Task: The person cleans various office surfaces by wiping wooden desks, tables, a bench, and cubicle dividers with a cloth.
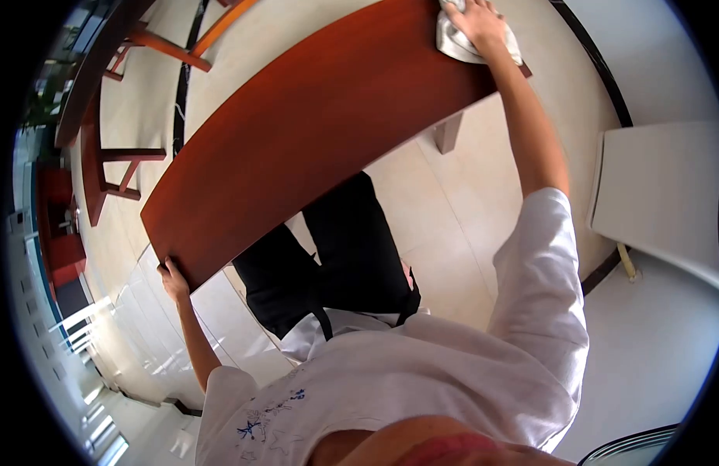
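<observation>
A reddish-brown wooden table [297, 124] stretches across the view in front of my body. At its far right end, my right hand [481, 27] presses on a white cloth [456, 43] that lies on the tabletop and hangs slightly over the edge; its fingers are spread over the cloth. My left hand [174, 281] grips the near left corner of the table, its fingers around the edge.
Wooden chairs [130, 167] stand on the tiled floor [445, 202] at the upper left. One table leg [448, 133] shows below the right half. A white box-like object [662, 186] is by the wall on the right.
</observation>
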